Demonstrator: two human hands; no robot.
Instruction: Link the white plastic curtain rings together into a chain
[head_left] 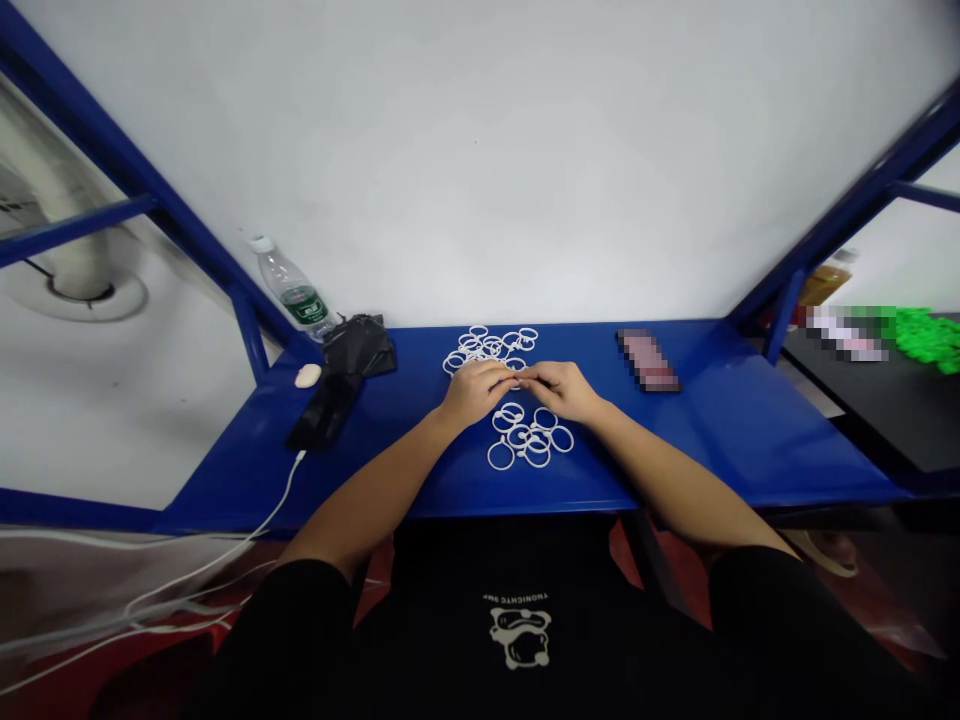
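My left hand (474,392) and my right hand (564,390) meet fingertip to fingertip above the blue table (420,470). Both are closed in a pinch. A thin white plastic ring (516,361) shows at the fingertips, held between the two hands; the fingers cover part of it. Just beyond my hands lies a loose heap of similar white rings (472,349), each with a small knob where that can be made out. Nearer to me, below the hands, a second group of white rings (537,441) lies partly overlapping on the table.
A plastic bottle (296,290), a black plastic bag (358,346) and a small pale oval object (307,376) are on the left. A white cable (281,497) hangs over the edge there. To the right lies a pixelated phone-shaped object (648,360). Blue frame bars flank the table.
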